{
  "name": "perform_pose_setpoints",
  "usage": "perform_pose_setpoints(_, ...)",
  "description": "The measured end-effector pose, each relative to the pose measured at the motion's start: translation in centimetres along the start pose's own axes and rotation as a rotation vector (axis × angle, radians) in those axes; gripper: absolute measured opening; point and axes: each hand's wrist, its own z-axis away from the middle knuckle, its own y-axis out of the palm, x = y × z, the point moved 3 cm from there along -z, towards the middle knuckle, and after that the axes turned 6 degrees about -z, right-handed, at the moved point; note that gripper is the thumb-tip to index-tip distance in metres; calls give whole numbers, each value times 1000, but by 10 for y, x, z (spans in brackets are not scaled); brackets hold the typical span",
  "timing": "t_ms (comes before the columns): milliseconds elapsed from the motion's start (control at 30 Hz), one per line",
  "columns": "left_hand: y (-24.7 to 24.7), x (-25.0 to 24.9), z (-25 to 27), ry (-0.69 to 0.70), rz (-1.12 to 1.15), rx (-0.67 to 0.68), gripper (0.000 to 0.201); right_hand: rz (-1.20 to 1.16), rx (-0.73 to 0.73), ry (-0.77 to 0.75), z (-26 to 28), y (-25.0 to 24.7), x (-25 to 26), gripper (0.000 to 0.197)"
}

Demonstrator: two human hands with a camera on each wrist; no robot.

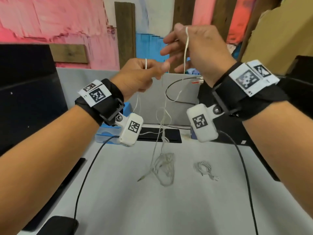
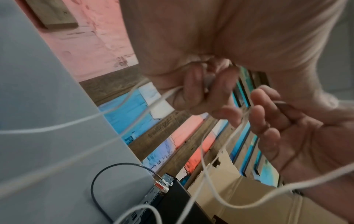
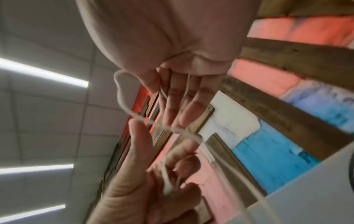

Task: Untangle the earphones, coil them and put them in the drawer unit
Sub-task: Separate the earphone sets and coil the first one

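A white earphone cord (image 1: 163, 119) hangs from both raised hands down to a tangled bundle (image 1: 163, 165) lying on the grey desk (image 1: 169, 209). My left hand (image 1: 140, 75) is curled into a fist round one strand, whose end sticks up above the knuckles. My right hand (image 1: 194, 48) is higher, the cord draped between thumb and index, the other fingers stretched left. The left wrist view shows the left hand (image 2: 201, 91) gripping the cord (image 2: 57, 127), with the right hand (image 2: 287, 128) beside it. In the right wrist view, the cord (image 3: 124, 106) loops round the right thumb (image 3: 149, 81).
A second, coiled white earphone set (image 1: 204, 168) lies on the desk right of the tangle. Black camera cables (image 1: 84, 175) trail across the desk. Behind stand a grey partition (image 1: 152, 99), a blue box (image 1: 106, 134), a flat black pad (image 1: 171, 135) and a dark monitor (image 1: 25, 90).
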Motion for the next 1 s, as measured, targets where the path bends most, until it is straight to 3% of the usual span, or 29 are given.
perform_pose_setpoints(100,6,-11,-4,119,-288,-40,20,-14,1,0,1,-2,2,34)
perform_pose_setpoints(167,6,-19,-8,149,-384,-50,19,-45,-37,-41,0,-8,2,26)
perform_pose_setpoints(233,0,-31,-12,145,-384,-73,25,-36,-106,-39,1,-14,-7,18)
perform_pose_setpoints(333,-14,-52,-16,155,-268,-49,23,-31,-222,81,13,-15,-37,24)
perform_pose_setpoints(467,-22,-72,-19,178,-281,-47,22,-118,-4,317,36,1,-75,19)
perform_pose_setpoints(533,-24,-75,-22,160,-302,-64,22,-230,100,357,44,11,-82,20)
perform_pose_setpoints(667,-24,-75,-27,138,-272,-88,22,-374,155,353,54,23,-87,28)
perform_pose_setpoints(1000,-27,-71,-29,111,-198,-134,22,-398,172,260,67,24,-97,13)
